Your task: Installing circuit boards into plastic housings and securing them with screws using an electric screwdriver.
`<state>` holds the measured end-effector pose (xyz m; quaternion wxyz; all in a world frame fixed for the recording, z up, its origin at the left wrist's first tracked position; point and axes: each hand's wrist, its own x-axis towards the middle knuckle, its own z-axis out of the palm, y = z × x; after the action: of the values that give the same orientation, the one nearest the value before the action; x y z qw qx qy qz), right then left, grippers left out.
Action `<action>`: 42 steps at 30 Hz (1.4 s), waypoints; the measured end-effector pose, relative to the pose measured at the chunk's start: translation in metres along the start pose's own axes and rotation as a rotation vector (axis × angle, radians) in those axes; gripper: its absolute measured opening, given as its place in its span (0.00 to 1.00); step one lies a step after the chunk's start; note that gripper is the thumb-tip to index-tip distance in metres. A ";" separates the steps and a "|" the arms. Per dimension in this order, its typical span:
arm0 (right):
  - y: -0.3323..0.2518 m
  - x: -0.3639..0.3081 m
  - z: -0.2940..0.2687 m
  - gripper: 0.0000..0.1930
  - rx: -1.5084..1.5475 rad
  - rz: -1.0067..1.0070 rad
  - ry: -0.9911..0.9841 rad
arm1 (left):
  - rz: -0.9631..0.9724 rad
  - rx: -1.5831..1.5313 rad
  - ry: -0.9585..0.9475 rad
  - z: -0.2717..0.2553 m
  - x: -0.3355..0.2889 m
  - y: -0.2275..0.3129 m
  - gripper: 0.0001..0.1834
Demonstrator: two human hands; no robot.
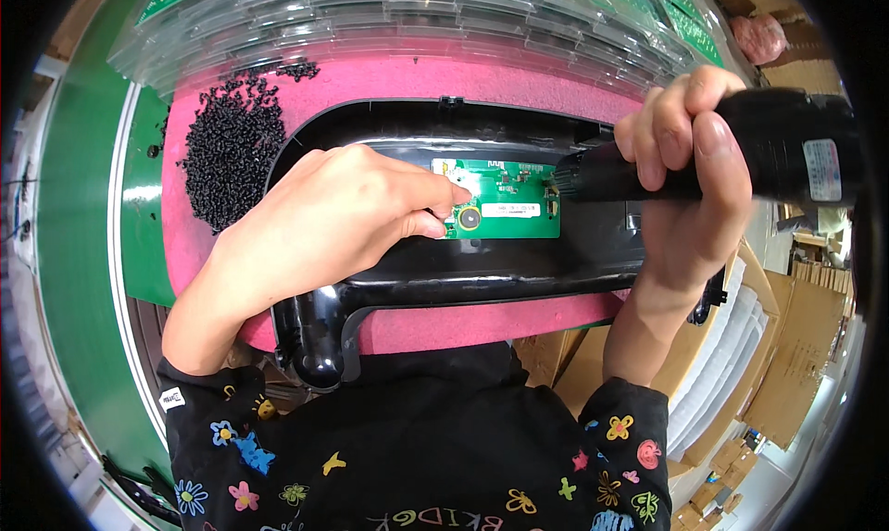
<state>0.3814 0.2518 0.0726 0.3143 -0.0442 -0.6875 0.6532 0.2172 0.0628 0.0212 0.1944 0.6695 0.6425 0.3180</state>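
Your left hand [347, 202] covers part of the left edge of the board [505, 194]; can't tell if thumb and index pinch it or just press. Black tool [778, 137]: tip unclear, at the board's right edge. Your right hand [720, 174] is wrapped round its ribless, cylindrical body. Board: flat green rectangle, inside the glossy black plastic shell [519, 288], between your hands. Black bits [231, 156] heaped left of board, too small to identify.
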 end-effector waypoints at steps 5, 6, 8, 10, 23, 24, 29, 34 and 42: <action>0.006 0.001 0.000 0.11 -0.039 -0.035 0.009 | -0.066 -0.014 -0.030 -0.001 0.005 0.002 0.07; 0.006 0.001 0.003 0.11 -0.037 -0.037 0.006 | -0.068 -0.010 -0.028 -0.001 0.005 0.002 0.07; 0.005 0.002 0.011 0.11 -0.089 -0.007 0.116 | -0.092 -0.035 -0.059 -0.002 0.005 0.002 0.07; 0.006 0.001 0.008 0.11 -0.060 -0.023 0.074 | -0.088 -0.036 -0.063 -0.002 0.005 0.000 0.07; -0.008 -0.021 -0.001 0.09 0.710 -0.193 0.115 | 0.121 -0.164 0.163 0.000 0.012 -0.006 0.05; -0.008 -0.021 0.002 0.09 0.740 -0.191 0.109 | 0.118 -0.163 0.162 0.000 0.011 -0.006 0.05; -0.001 -0.024 0.017 0.10 0.743 -0.196 0.103 | 0.110 -0.079 0.156 0.000 0.005 -0.004 0.08; 0.000 -0.026 0.020 0.12 0.716 -0.207 0.099 | 0.130 -0.053 0.136 0.000 0.005 -0.002 0.12; 0.005 -0.029 0.024 0.12 0.706 -0.206 0.033 | 0.152 0.006 0.120 0.000 0.004 -0.002 0.15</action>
<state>0.3910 0.2182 0.0586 0.3853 0.1258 -0.4152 0.8144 0.2154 0.0671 0.0208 0.1287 0.6968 0.6012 0.3694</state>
